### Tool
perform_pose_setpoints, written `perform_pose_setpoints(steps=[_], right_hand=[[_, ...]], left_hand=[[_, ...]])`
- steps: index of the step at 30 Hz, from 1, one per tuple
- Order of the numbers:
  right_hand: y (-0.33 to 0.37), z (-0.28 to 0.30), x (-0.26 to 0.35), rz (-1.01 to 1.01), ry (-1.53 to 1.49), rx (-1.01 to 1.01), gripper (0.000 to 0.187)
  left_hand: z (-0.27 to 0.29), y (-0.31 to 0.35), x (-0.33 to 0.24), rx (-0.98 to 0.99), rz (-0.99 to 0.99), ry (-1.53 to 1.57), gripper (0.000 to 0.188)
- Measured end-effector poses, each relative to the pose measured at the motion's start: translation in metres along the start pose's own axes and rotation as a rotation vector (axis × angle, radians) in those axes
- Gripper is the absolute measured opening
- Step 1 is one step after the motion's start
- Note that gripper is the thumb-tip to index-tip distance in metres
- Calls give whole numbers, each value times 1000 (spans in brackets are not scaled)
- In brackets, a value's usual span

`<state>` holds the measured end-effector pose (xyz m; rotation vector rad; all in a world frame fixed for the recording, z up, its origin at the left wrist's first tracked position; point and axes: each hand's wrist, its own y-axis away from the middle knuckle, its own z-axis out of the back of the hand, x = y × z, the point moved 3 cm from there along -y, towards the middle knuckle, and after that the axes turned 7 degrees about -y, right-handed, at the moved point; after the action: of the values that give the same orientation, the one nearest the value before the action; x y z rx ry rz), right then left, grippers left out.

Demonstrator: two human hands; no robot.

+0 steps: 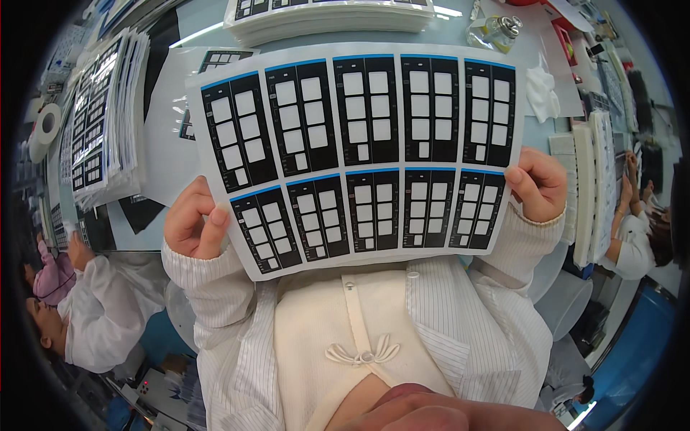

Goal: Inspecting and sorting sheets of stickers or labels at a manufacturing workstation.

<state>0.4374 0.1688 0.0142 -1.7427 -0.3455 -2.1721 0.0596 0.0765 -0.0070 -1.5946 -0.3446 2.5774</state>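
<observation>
- Head view: large white printed sheet (359,151) carrying ten black rectangular panels with white squares and blue top edges, held up flat above the pale grey-blue desk (460,32), filling the middle of the picture.
- Left hand (192,224) at the sheet's lower left corner, grip closed on the sheet's edge, thumb pressed on the front face, fingers curled behind.
- Right hand (537,183) at the sheet's right edge near the lower corner, grip closed on the sheet, thumb tip on the front, remaining fingers folded behind.
- Both forearms in white pin-striped sleeves, rising from below the sheet.
- Below the sheet, a cream buttoned garment with a small bow (363,353).
- Left of the sheet, a tall fanned stack of similar black-and-white printed sheets (104,122) lying on the desk.
- Above the sheet, another flat stack of the same printed sheets (330,18) at the far desk edge.
- Above and right of the sheet, a small clear glass bottle with a metal cap (496,30), with crumpled white cloth (543,92) just beside the sheet's upper right corner.
- Far left of the sheet, a white tape roll (44,128).
- Right of the sheet, an upright pile of white sheets (589,187), and beyond it another person in white (636,237).
- Lower left of the sheet, a further person in a white coat (100,309).
</observation>
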Motion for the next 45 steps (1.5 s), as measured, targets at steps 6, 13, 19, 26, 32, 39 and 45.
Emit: perform_pose_setpoints(steps=[6,13,19,26,32,39,45], right_hand=[[7,9,-3,198,-52,-117,22],[10,10,-4,233,-142,-158,20],[9,8,-4,267,-147,-195,21],[11,12,-4,297,-194,-210,21],[9,11,-5,305,-191,-211,19],[10,13,-5,284,-149,-219,21],[6,7,1,270,-156,-200,23]], left_hand=[[-2,-6,-13,-36,-20,-77,18],[1,-9,-15,-6,-43,-131,19],[0,-10,-20,-17,-39,-116,19],[1,-11,-25,-10,-42,-99,20],[1,-11,-24,-4,-37,-116,20],[2,-12,-23,-18,-58,-135,22],[4,-12,-22,-50,-75,-149,23]])
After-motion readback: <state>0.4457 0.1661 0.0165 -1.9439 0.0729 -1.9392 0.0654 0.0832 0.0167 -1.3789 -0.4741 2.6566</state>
